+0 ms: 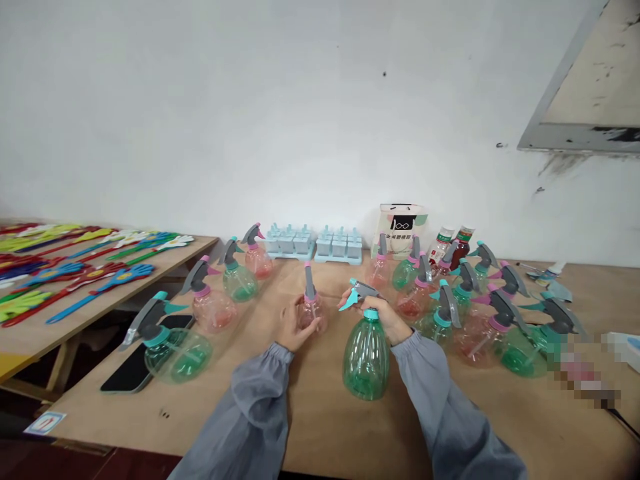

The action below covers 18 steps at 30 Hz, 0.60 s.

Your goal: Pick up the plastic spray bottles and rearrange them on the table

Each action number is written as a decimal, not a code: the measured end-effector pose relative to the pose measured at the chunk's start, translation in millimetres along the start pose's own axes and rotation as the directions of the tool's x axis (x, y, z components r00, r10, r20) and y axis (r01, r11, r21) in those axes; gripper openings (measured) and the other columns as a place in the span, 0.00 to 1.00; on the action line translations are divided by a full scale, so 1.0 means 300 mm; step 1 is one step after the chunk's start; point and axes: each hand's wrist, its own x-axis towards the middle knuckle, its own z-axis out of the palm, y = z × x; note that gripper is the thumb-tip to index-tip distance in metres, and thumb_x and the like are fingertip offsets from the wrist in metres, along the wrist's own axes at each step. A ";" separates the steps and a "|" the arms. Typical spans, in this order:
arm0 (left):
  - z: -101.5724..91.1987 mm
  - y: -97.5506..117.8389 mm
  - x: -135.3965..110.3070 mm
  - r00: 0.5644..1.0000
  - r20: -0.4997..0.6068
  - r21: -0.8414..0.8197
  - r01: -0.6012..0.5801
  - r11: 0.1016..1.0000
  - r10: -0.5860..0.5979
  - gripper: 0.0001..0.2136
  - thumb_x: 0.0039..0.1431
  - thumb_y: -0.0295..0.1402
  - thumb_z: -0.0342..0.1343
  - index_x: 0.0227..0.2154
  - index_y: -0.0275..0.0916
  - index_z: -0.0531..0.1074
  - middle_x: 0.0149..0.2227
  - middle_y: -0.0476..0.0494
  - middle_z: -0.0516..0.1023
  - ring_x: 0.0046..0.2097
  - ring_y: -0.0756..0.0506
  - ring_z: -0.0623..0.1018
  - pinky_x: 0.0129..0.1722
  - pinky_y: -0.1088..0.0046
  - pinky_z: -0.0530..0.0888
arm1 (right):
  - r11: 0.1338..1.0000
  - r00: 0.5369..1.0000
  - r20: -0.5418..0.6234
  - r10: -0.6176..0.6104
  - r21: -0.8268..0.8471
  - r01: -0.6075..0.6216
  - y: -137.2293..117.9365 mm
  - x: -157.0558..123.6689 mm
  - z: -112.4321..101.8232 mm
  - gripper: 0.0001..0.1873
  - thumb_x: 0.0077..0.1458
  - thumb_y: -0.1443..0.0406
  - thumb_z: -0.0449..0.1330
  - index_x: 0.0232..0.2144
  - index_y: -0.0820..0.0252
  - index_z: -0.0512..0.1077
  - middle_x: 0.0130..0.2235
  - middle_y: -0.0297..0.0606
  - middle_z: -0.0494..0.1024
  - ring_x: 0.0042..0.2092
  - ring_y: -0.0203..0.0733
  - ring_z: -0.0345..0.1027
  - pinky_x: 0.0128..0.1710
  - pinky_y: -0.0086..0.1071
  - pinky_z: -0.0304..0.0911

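Observation:
My left hand (296, 325) is wrapped around the body of a clear pink spray bottle (315, 312) with a grey and pink head, upright on the table. In my right hand (387, 317) is a green spray bottle (366, 357), gripped at the neck under its grey and turquoise trigger head. Its trigger points left, toward the pink bottle, and the two bottles are apart. Right of my right hand, another green spray bottle (440, 323) stands close by. A pink spray bottle (214, 310) is to the left of my left hand.
Several more spray bottles line both sides, such as a green one (180, 353) beside a phone (127, 367). Light-blue popsicle moulds (339, 247), a printed bag (400, 230) and two labelled bottles (463, 245) stand along the wall. Colourful hand clappers (103, 290) cover the left table.

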 end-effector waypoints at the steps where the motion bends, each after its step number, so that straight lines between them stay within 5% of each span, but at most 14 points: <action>1: 0.002 -0.003 0.001 1.000 0.000 -0.008 -0.002 1.000 0.002 0.31 0.49 0.42 0.66 0.55 0.41 0.63 0.51 0.36 0.76 0.53 0.34 0.78 0.55 0.47 0.71 | 1.000 1.000 0.006 -0.003 -0.006 0.003 -0.002 -0.002 0.002 0.19 0.34 0.65 0.55 0.32 0.57 0.77 0.35 0.39 0.83 0.45 0.50 0.75 0.44 0.38 0.68; 12: 0.009 0.000 0.009 0.999 -0.014 -0.102 -0.035 0.994 0.033 0.30 0.52 0.42 0.64 0.56 0.44 0.63 0.50 0.39 0.76 0.52 0.36 0.78 0.54 0.49 0.74 | 0.998 0.994 0.106 0.029 0.060 -0.035 -0.010 -0.016 0.027 0.15 0.34 0.65 0.56 0.30 0.56 0.74 0.32 0.39 0.80 0.40 0.47 0.74 0.39 0.37 0.65; 18: 0.011 -0.007 0.008 0.999 -0.005 -0.086 -0.038 0.996 0.038 0.30 0.53 0.43 0.64 0.56 0.42 0.62 0.51 0.37 0.76 0.53 0.36 0.78 0.55 0.48 0.74 | 1.000 0.999 -0.036 -0.007 -0.005 0.007 0.019 0.012 0.019 0.10 0.29 0.64 0.53 0.21 0.56 0.70 0.24 0.38 0.76 0.32 0.45 0.71 0.30 0.34 0.57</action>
